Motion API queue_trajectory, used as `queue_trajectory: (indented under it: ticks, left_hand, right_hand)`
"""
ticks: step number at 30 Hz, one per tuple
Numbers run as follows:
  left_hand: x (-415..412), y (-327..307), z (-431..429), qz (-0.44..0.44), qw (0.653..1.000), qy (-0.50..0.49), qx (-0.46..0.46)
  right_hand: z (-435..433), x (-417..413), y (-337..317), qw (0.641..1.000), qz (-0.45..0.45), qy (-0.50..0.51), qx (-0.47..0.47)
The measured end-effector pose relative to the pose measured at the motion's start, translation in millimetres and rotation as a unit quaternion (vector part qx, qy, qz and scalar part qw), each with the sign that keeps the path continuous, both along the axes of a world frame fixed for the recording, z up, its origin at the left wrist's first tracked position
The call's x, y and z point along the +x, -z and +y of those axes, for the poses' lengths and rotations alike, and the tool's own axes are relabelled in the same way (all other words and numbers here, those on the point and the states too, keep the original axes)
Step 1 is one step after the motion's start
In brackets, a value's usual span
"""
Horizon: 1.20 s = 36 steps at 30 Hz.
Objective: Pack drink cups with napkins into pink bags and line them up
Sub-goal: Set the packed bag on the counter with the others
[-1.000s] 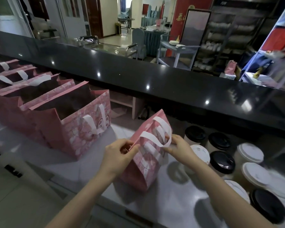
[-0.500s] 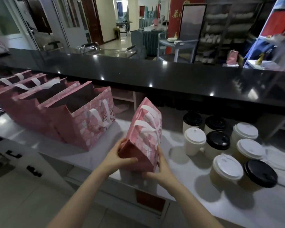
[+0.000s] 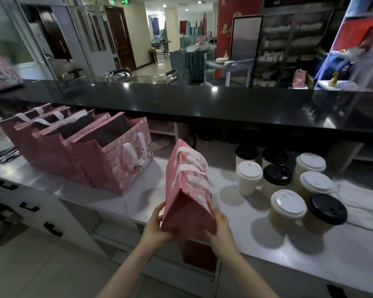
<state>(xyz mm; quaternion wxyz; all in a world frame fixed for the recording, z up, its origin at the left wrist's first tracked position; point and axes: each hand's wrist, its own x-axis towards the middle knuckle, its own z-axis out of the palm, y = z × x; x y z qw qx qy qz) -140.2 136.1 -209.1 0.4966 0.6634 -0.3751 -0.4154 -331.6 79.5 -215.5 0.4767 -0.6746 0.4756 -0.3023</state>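
Observation:
A folded pink bag (image 3: 186,190) with white handles is tipped on end over the white counter's front edge, its base toward me. My left hand (image 3: 157,225) grips the base's left corner. My right hand (image 3: 219,227) holds the base's right side, fingers curled round it. Several open pink bags (image 3: 116,168) stand in a row at the left. Several lidded drink cups, some with white lids (image 3: 249,178) and some with black lids (image 3: 326,214), stand at the right. White napkins (image 3: 362,203) lie beyond the cups at the far right.
A black raised bar top (image 3: 202,104) runs across behind the white counter (image 3: 267,252). Dark straws or utensils (image 3: 4,154) lie at the far left. Drawers with black handles (image 3: 28,206) sit under the counter. A dining room lies beyond.
My hands moved from the bag's top and handles down to its base. The bag swung up on end toward me, away from the counter surface.

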Motion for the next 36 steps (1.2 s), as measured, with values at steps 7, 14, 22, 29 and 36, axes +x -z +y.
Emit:
queue_trajectory:
  ticks: [7, 14, 22, 29, 36]
  left_hand:
    - [-17.8, -21.0, -0.3, 0.000, 0.996, -0.026, -0.085]
    - [-21.6, -76.0, -39.8, -0.099, 0.981, -0.018, -0.163]
    - [-40.3, -147.7, -130.3, -0.136, 0.960, 0.061, -0.236]
    - [-50.0, -176.6, -236.6, -0.153, 0.945, 0.135, -0.255]
    - [-48.3, -175.1, -340.0, -0.161, 0.936, 0.186, -0.252]
  right_hand:
    - [7.4, -3.3, -32.8, 0.994, -0.077, 0.039, -0.067]
    - [-13.7, -12.1, -90.3, 0.978, -0.133, 0.066, -0.147]
    - [-88.5, -34.8, -159.0, 0.967, -0.116, 0.118, -0.194]
    - [-170.9, -45.2, -185.2, 0.957, -0.104, 0.179, -0.203]
    - [-262.7, -43.5, -181.7, 0.954, -0.075, 0.223, -0.183]
